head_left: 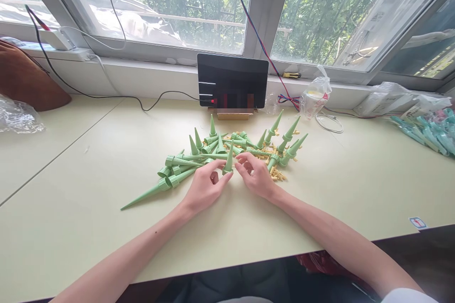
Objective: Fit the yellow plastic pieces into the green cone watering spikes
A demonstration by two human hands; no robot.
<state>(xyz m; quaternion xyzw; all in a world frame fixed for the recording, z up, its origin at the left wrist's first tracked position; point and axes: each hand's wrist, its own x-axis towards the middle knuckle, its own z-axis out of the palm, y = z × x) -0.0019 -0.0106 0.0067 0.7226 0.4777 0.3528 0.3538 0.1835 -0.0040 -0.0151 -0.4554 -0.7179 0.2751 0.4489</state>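
A heap of green cone-shaped plastic spikes (227, 149) lies on the pale table (88, 170), mixed with small yellow pieces (277, 175). My left hand (206, 187) pinches one upright green spike (228, 160) at its base, fingers curled round it. My right hand (255, 175) rests just right of that spike with fingers bent, fingertips close to the spike's base and to the yellow pieces. Whether it holds a small piece I cannot make out. One long green spike (147, 194) lies flat, pointing left-front.
A dark tablet (232, 80) stands behind the heap. A black cable (106, 96) runs along the sill. A knotted plastic bag (314, 97) and a white cord (330, 123) sit at right. Teal parts in bags (426, 128) at far right; brown cushion (24, 80) at far left.
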